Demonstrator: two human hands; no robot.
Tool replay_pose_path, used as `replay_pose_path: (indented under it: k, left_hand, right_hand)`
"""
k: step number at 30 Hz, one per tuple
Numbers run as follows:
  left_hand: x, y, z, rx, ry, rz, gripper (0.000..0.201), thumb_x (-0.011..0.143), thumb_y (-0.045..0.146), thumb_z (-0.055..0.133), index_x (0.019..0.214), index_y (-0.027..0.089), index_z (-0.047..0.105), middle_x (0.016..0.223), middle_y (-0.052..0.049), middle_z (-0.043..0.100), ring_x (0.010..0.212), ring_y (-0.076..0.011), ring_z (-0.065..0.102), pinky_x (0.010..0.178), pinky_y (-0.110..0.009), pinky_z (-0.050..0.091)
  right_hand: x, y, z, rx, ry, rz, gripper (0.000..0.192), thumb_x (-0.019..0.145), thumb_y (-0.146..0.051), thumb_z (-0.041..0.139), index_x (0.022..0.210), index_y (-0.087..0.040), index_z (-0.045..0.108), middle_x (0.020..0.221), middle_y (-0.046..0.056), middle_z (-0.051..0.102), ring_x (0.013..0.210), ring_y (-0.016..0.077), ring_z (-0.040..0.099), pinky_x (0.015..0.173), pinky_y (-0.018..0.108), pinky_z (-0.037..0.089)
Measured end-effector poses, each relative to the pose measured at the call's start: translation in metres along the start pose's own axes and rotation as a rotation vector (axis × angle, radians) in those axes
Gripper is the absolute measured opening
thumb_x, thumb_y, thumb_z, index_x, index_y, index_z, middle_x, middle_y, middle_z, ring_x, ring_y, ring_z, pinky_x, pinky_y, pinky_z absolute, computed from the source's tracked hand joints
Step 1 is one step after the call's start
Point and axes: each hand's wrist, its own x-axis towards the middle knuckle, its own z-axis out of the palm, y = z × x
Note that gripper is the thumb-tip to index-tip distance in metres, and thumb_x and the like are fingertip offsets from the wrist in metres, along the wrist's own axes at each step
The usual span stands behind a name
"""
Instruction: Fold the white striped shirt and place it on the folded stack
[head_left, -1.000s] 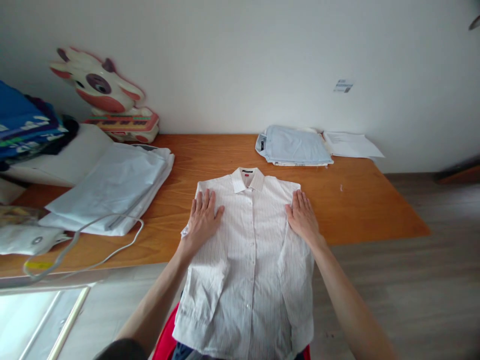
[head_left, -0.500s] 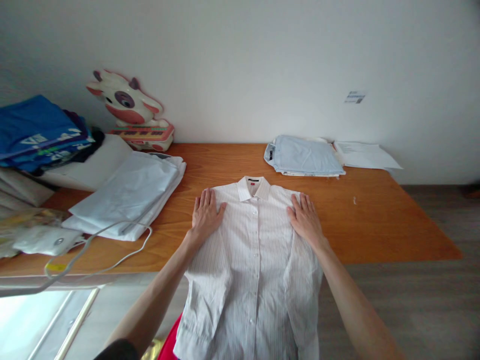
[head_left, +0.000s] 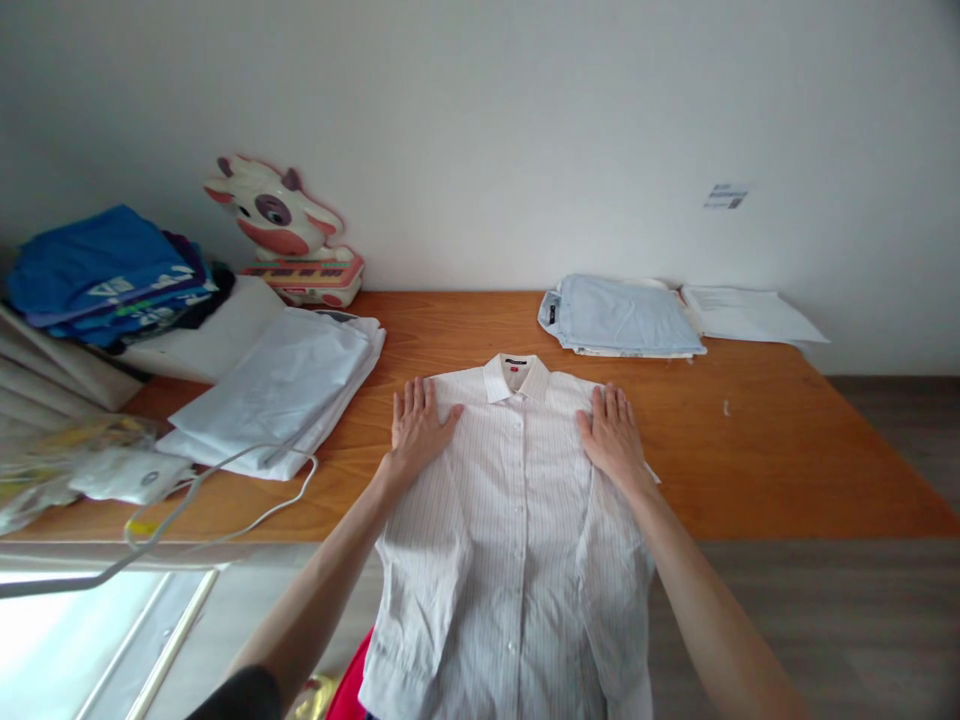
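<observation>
striped shirt [head_left: 514,520] flat under both hands' spread fingers [head_left: 420,400]

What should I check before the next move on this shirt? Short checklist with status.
1. Left hand flat on the shirt, near its shoulder: ok.
2. Right hand flat on the other shoulder: ok.
3. Collar lies on the table, front up, buttoned down the middle: ok.
4. Whole shirt supported: not ok, the lower part hangs over the near table edge.
5. Sleeves folded evenly: cannot tell, both lie on the front but the cloth is rumpled there.
6. Room beside the shirt: ok on the right; on the left the white cable and the folded white cloth lie close.
</observation>
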Motion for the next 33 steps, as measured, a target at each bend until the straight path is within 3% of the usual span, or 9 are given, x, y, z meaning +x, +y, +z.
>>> replay_pose_path:
  k: [6,13,17,22,28,31,33]
  left_hand:
    - [0.002,0.001,0.003,-0.053,0.036,0.018,0.094,0.104,0.07,0.039,0.168,0.002,0.031,0.175,-0.029,0.03,0.166,-0.0422,0.022,0.134,-0.063,0.019]
    - [0.009,0.002,0.001,-0.068,0.001,0.007,0.094,0.101,0.069,0.047,0.168,0.003,0.033,0.176,-0.029,0.027,0.166,-0.0481,0.016,0.132,-0.068,0.02]
    - [0.013,0.004,0.0,-0.063,0.017,0.114,0.084,0.105,0.061,0.044,0.169,0.007,0.032,0.179,-0.023,0.023,0.168,-0.041,0.011,0.134,-0.065,0.017]
    - [0.013,0.006,0.003,-0.075,-0.014,0.238,0.082,0.107,0.062,0.041,0.169,0.009,0.033,0.179,-0.022,0.025,0.168,-0.0367,0.018,0.136,-0.058,0.018]
    - [0.013,0.007,0.0,-0.083,-0.02,0.211,0.11,0.092,0.085,0.052,0.169,0.009,0.032,0.178,-0.023,0.025,0.167,-0.042,0.016,0.136,-0.06,0.017]
    - [0.01,0.012,-0.005,-0.107,-0.007,0.247,0.1,0.095,0.079,0.055,0.168,0.013,0.037,0.179,-0.019,0.026,0.167,-0.0427,0.016,0.136,-0.061,0.015]
    - [0.007,0.022,-0.006,-0.148,-0.002,0.304,0.084,0.101,0.072,0.051,0.165,0.017,0.042,0.177,-0.014,0.034,0.167,-0.0391,0.019,0.137,-0.059,0.014]
  right_hand:
    - [0.003,0.0,0.003,0.024,-0.005,0.03,0.077,0.109,-0.052,0.028,0.167,-0.002,0.035,0.178,0.023,0.025,0.165,0.0425,0.024,0.133,0.061,0.022]
    - [0.002,0.002,0.001,0.065,-0.016,0.035,0.079,0.109,-0.055,0.029,0.17,-0.005,0.03,0.18,0.021,0.021,0.167,0.0415,0.018,0.133,0.062,0.019]
    - [0.002,0.0,-0.003,0.051,-0.005,0.011,0.081,0.109,-0.056,0.028,0.17,-0.003,0.029,0.18,0.021,0.019,0.168,0.0393,0.012,0.134,0.06,0.018]
    - [0.002,0.001,0.0,0.027,-0.047,0.007,0.081,0.109,-0.058,0.029,0.169,-0.003,0.031,0.179,0.022,0.022,0.167,0.0409,0.019,0.134,0.059,0.019]
    - [-0.001,-0.003,-0.009,0.041,-0.009,-0.024,0.088,0.105,-0.07,0.038,0.175,-0.017,0.022,0.183,0.016,0.013,0.167,0.046,0.013,0.13,0.068,0.021]
    - [-0.003,-0.009,-0.022,0.009,0.019,-0.147,0.085,0.105,-0.067,0.045,0.175,-0.025,0.02,0.184,0.009,0.006,0.168,0.0442,0.003,0.131,0.072,0.012]
    - [-0.003,-0.012,-0.025,-0.001,-0.024,-0.242,0.08,0.106,-0.065,0.047,0.174,-0.03,0.024,0.184,0.006,0.012,0.169,0.0413,0.004,0.132,0.071,0.008]
